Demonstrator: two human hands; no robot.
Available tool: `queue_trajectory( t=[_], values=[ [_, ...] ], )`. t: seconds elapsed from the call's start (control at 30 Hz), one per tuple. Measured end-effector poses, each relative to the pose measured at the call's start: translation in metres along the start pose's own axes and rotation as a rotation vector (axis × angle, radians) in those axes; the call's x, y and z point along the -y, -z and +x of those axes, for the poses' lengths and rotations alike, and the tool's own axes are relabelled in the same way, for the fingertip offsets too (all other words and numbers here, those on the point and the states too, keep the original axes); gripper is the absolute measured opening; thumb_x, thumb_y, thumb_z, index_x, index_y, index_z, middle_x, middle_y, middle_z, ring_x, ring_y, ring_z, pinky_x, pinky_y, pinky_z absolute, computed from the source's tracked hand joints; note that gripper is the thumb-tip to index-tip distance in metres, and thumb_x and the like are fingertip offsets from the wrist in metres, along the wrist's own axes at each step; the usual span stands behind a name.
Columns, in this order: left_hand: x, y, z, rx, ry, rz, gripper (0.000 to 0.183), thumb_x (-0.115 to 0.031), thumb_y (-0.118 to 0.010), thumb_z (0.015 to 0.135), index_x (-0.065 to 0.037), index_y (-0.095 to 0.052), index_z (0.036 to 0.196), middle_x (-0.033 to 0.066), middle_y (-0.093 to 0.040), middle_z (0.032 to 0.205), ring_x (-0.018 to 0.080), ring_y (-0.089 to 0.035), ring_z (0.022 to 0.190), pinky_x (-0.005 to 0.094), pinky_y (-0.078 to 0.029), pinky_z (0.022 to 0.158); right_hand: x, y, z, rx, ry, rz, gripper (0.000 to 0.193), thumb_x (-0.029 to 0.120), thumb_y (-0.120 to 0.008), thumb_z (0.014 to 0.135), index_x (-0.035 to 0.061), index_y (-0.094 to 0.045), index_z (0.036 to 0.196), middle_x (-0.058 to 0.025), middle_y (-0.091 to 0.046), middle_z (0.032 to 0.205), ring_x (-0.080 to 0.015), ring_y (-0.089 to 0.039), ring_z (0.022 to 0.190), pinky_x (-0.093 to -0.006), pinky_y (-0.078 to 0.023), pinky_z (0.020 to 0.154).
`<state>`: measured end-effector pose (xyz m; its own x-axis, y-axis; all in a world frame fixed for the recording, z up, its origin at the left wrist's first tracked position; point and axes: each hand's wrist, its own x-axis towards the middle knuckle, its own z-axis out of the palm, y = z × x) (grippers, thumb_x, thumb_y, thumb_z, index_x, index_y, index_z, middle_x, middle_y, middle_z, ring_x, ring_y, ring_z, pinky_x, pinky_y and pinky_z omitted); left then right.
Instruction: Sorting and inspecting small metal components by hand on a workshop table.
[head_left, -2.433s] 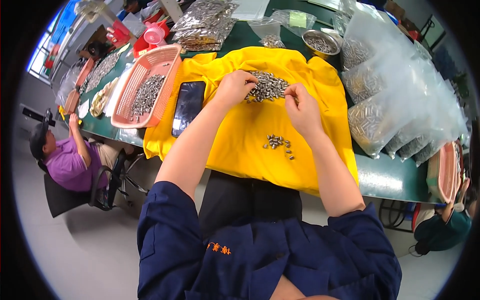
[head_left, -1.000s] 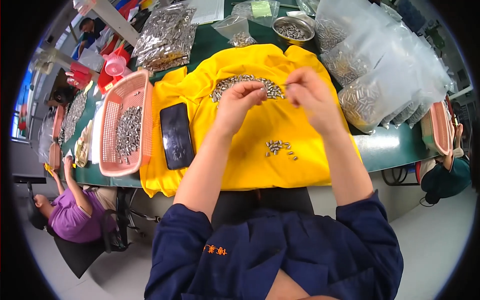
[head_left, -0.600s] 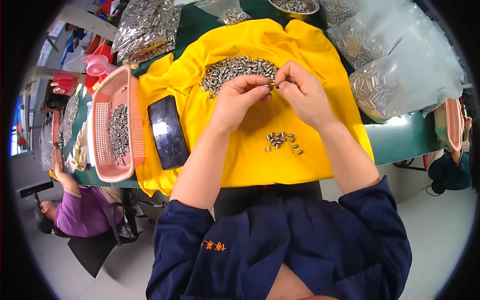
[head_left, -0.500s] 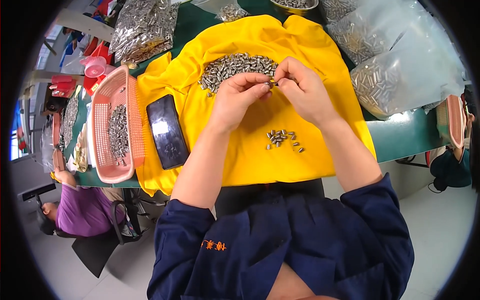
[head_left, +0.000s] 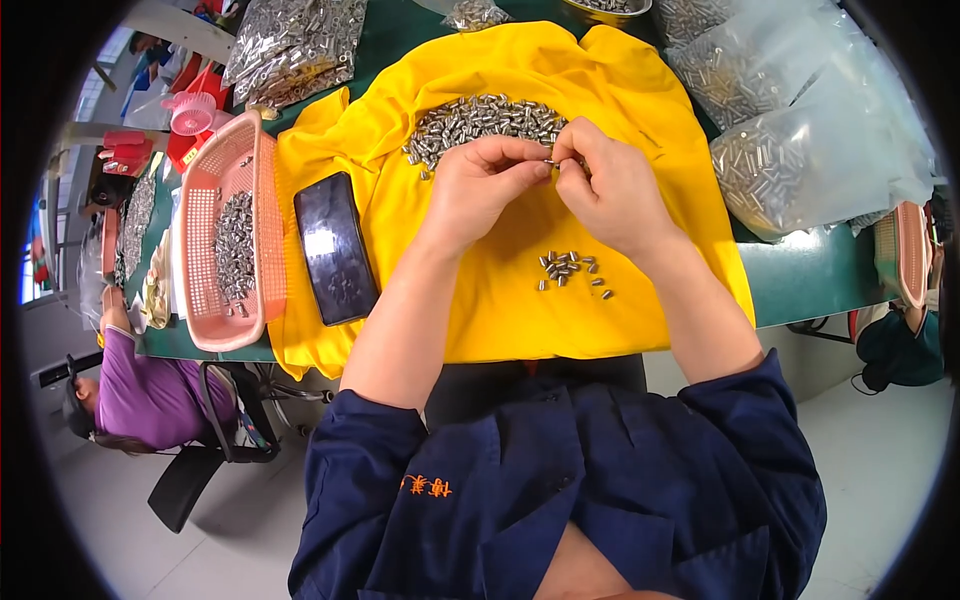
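Pinched tight, thumb to forefinger, the left hand [head_left: 482, 188] and the right hand [head_left: 615, 188] meet tip to tip with a small dark piece [head_left: 552, 163] between them, mostly hidden by the fingers. Both are raised above a yellow cloth [head_left: 500, 315] that hangs over the near edge of the green table [head_left: 815, 270]. Closest to that edge, below the right hand, lies a loose little cluster of metal parts [head_left: 562, 268], a few lying apart from the rest. To the left on the cloth rests a dark phone [head_left: 335, 250], and beside it, against the cloth's left edge, stands a pink basket [head_left: 272, 230] with more metal parts inside. Just beyond the hands spreads a larger heap [head_left: 480, 118] of similar parts. Bulging clear bags [head_left: 765, 175] sit along the cloth's right edge. Farther across the table are stacked bags [head_left: 295, 50] and a metal bowl [head_left: 610, 8], partly out of view.
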<state>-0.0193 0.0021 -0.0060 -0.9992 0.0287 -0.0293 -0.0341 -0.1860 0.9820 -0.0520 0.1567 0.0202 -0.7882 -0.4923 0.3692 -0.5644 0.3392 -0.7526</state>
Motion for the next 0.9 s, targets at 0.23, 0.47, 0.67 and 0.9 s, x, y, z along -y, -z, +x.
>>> queue_trajectory(
  t=[0.23, 0.47, 0.67, 0.9],
  values=[
    [0.002, -0.002, 0.002, -0.04, -0.037, 0.081, 0.014, -0.001, -0.061, 0.075, 0.001, -0.061, 0.088, 0.0038, -0.062, 0.081, 0.0076, -0.056, 0.072, 0.0191, -0.046, 0.067, -0.002, -0.004, 0.0, -0.012, -0.067, 0.049, 0.002, 0.006, -0.045, 0.073, 0.0037, -0.044, 0.074, -0.0151, -0.05, 0.059, -0.0326, -0.05, 0.055, -0.0381, -0.039, 0.05],
    [-0.003, -0.002, 0.001, -0.022, -0.05, 0.271, 0.016, -0.007, -0.061, 0.075, -0.001, -0.062, 0.09, 0.0026, -0.063, 0.079, 0.006, -0.055, 0.069, 0.0186, -0.045, 0.064, 0.0, -0.001, 0.0, 0.053, -0.089, 0.027, 0.004, 0.008, -0.046, 0.073, 0.0039, -0.045, 0.075, -0.0143, -0.051, 0.059, -0.0316, -0.05, 0.055, -0.0373, -0.04, 0.051],
    [-0.007, -0.005, 0.001, -0.034, -0.049, 0.41, 0.016, -0.009, -0.061, 0.074, -0.001, -0.063, 0.088, 0.004, -0.063, 0.075, 0.0077, -0.057, 0.067, 0.0197, -0.045, 0.062, -0.001, -0.001, -0.001, 0.004, -0.105, 0.092, 0.006, 0.01, -0.047, 0.073, 0.0035, -0.047, 0.074, -0.0144, -0.051, 0.06, -0.0314, -0.05, 0.055, -0.0365, -0.04, 0.051],
    [-0.011, 0.015, -0.001, -0.211, -0.013, 0.342, 0.013, -0.005, -0.061, 0.073, -0.003, -0.064, 0.086, 0.0029, -0.062, 0.075, 0.0089, -0.055, 0.067, 0.0196, -0.044, 0.063, -0.007, 0.031, 0.005, -0.148, -0.225, 0.171, 0.004, -0.001, -0.045, 0.074, 0.0009, -0.047, 0.077, -0.0017, -0.042, 0.062, -0.0082, -0.04, 0.057, -0.0218, -0.034, 0.051]
  ],
)
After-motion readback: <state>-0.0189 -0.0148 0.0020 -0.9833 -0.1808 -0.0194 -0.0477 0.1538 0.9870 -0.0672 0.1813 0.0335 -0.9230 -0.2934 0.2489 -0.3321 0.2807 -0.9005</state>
